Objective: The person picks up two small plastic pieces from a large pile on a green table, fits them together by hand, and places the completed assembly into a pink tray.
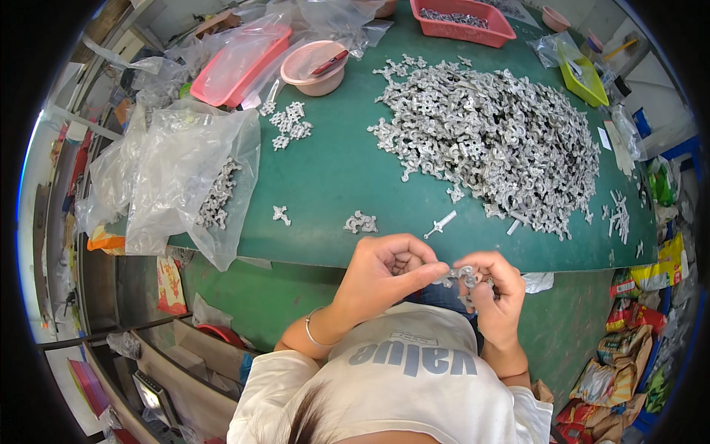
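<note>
A heap of castings point(488, 140) covered the right of the green table point(318, 189); a plastic bag point(166, 174) lay left, a loose cluster point(361, 223) between; left hand point(392, 266) and right hand point(498, 292) — thumbs against fingers — pinched one grey metal part point(465, 275) by the near edge.

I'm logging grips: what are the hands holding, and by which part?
A small grey metal piece, perhaps several: the left hand holds its left end, the right hand its right side.

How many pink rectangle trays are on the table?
2: a left tray at the back, partly under clear plastic; a right tray farther back, holding small metal pieces. More might hide under plastic.
</note>
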Motion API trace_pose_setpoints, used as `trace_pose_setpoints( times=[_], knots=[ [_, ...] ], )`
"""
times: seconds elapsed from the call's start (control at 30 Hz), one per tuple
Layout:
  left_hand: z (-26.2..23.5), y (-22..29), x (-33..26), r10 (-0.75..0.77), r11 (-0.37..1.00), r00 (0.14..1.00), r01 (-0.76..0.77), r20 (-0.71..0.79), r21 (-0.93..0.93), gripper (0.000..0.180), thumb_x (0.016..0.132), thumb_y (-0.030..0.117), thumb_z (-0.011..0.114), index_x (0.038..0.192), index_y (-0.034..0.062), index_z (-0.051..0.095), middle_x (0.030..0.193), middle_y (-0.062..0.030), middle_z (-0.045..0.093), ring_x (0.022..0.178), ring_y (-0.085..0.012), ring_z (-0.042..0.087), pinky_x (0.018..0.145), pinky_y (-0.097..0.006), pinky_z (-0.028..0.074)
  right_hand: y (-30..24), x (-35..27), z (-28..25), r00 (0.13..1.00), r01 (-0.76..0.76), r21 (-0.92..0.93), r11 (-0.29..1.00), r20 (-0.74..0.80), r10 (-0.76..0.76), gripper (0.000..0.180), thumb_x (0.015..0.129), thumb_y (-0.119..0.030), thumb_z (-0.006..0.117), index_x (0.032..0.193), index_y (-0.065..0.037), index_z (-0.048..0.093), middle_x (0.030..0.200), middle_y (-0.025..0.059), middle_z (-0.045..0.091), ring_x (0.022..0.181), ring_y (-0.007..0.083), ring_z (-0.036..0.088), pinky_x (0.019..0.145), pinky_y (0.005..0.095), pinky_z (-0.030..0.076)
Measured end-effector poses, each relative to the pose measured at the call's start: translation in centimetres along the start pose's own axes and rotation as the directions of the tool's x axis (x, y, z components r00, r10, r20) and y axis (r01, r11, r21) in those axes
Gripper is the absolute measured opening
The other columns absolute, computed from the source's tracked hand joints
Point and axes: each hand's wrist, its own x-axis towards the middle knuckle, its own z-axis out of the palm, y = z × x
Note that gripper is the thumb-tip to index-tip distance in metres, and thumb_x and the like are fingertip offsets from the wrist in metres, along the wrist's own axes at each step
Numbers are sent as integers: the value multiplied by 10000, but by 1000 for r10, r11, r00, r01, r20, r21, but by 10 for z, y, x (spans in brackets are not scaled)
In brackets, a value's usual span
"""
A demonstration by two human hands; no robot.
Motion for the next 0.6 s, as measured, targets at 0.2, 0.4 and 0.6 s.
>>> trace_pose_setpoints(
  times=[0.2,0.4,0.6],
  knots=[
    [9,5,4,19,993,999,-24,-43,-119,134,757,33,619,869,-23,571,677,-1,522,565,-31,444,504,-165,365,-1,-2,0,990,-55,38,998,-126,60,99,833,-51,484,764,7,523,604,21,542,460,35,429,431,164,319],
    [11,-6,0,287,957,957,-288,36,31,252,709,-91,600,954,-46,561,926,-113,543,769,-120,527,646,-219,464,2,-1,1,967,-112,377,920,-171,188,113,861,-74,456,764,-18,458,574,40,513,435,35,399,384,171,304],
    [9,-8,-1,237,955,971,-227,33,-191,201,736,-112,560,935,-88,566,936,-141,550,799,-159,554,693,-255,489,1,-5,0,990,-57,317,947,-106,95,117,856,-65,461,747,-24,445,580,38,507,445,31,398,391,168,305]
  ],
)
